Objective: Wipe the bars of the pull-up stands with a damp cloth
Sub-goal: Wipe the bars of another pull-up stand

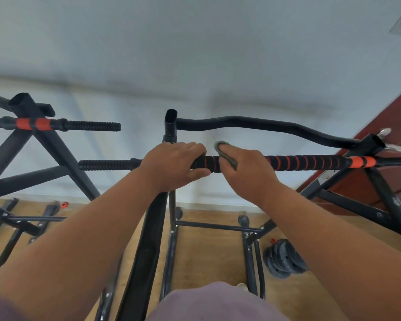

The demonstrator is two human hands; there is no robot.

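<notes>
A black pull-up bar with orange spiral stripes (306,162) runs across the middle of the view on a black stand. My left hand (174,164) grips this bar just left of centre, thumb curled under it. My right hand (248,170) holds a grey-green cloth (227,156) wrapped over the bar right beside the left hand. Only the cloth's edges show past my fingers. Behind it a curved black upper bar (252,125) spans the same stand.
A second pull-up stand (44,144) with its own ribbed black and orange bar (63,125) stands to the left. Black weight plates (284,259) lie on the wooden floor at lower right. A white wall is ahead; a dark red door (394,126) is at right.
</notes>
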